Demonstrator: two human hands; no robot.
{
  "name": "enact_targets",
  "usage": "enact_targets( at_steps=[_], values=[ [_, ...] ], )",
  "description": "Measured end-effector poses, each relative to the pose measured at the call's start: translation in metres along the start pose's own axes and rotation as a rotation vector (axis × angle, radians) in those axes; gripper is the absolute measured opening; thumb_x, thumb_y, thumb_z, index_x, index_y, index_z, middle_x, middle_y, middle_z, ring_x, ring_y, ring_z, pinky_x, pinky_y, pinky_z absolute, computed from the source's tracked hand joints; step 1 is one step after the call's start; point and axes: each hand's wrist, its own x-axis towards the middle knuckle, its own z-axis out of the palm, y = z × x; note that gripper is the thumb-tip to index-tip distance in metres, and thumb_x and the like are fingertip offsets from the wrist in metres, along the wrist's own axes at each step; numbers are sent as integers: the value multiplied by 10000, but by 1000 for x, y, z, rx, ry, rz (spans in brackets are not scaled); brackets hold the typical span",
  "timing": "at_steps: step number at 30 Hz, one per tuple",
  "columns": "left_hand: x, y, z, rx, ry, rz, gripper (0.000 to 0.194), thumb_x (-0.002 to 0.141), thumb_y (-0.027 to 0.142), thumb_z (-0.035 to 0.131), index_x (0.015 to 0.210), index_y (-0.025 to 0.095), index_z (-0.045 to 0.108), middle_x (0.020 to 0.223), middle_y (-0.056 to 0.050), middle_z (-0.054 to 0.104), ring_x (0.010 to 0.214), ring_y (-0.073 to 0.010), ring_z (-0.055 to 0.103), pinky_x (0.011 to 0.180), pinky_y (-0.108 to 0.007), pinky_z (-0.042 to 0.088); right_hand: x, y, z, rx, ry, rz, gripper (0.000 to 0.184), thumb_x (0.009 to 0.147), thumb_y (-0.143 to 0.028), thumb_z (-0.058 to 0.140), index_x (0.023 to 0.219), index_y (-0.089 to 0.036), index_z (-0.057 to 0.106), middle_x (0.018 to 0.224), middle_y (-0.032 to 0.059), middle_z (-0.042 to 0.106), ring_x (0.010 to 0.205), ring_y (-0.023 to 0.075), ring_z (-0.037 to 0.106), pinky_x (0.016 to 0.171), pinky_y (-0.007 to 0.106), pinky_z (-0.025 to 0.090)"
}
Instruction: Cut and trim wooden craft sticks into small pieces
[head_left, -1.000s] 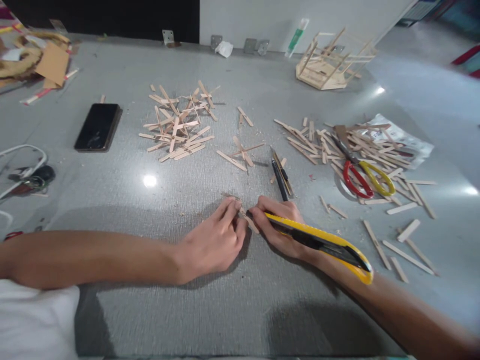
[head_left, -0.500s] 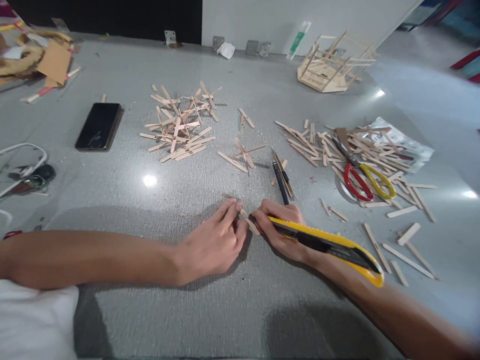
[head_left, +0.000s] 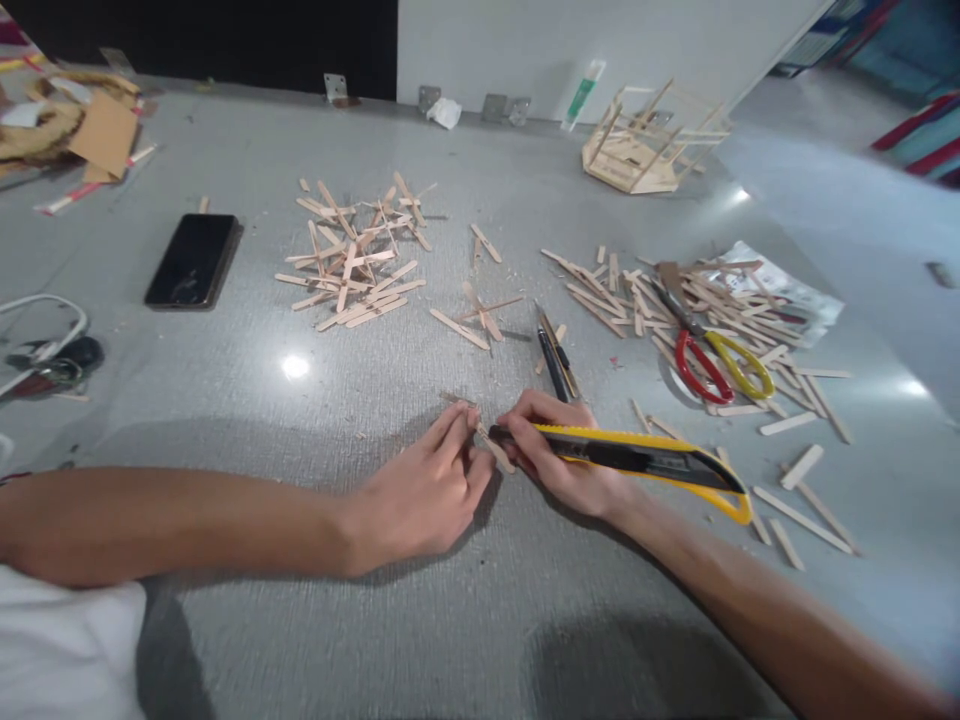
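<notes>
My left hand (head_left: 435, 480) is closed on a small wooden craft stick (head_left: 496, 450), pinched down near the table surface. One end of the stick sticks out to the right of my fingers; a thin sliver of wood (head_left: 455, 398) shows beyond the fingertips. In my right hand (head_left: 559, 455) is a yellow and black utility knife (head_left: 645, 455), its front end pointing left at the stick and its handle lying back over my wrist. The blade itself is too small to make out. Just past my right hand lie a black pen (head_left: 553, 365) and a slim craft knife (head_left: 562, 350).
Piles of craft sticks lie at centre left (head_left: 360, 260) and right, with red-and-yellow-handled scissors (head_left: 701, 355) on the right pile. A stick frame (head_left: 637, 165) stands at the back. A phone (head_left: 193, 260), cables (head_left: 52, 355) and cardboard (head_left: 105, 135) are on the left.
The utility knife's handle has swung up to a flatter angle as my right hand turned. My left hand keeps its pinch on the craft stick. The whole view has shifted slightly.
</notes>
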Motion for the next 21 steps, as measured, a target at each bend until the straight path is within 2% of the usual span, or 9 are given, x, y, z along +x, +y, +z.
enact_targets(
  at_steps=[4,8,14,21],
  values=[
    [-1,1,1,1,18,-30,431,940,277,514,1201,-38,649,1199,-251,725,1238,-386,641,1197,-496,325,-2,1,3,32,66,28,267,990,-402,587,790,-225,568,592,-30,598,520,122,524,510,260,407],
    [-1,1,0,-32,9,-28,435,939,275,543,1210,-51,637,1178,-260,728,1243,-378,638,1198,-492,312,-2,-1,5,-14,44,25,300,993,-373,592,738,-225,539,576,-36,594,507,108,524,524,250,417],
    [-1,0,0,-12,47,-24,431,928,286,552,1169,-53,665,1140,-258,741,1218,-399,649,1185,-505,329,-2,-1,7,-47,86,-2,310,1001,-375,568,732,-227,528,544,-43,573,474,106,496,504,252,402],
    [-1,2,2,-23,24,-23,439,930,288,556,1177,-60,661,1110,-258,748,1231,-394,642,1194,-505,326,-1,-2,6,-49,62,7,310,1000,-355,571,724,-223,527,560,-49,552,482,100,479,510,257,386]
  ],
)
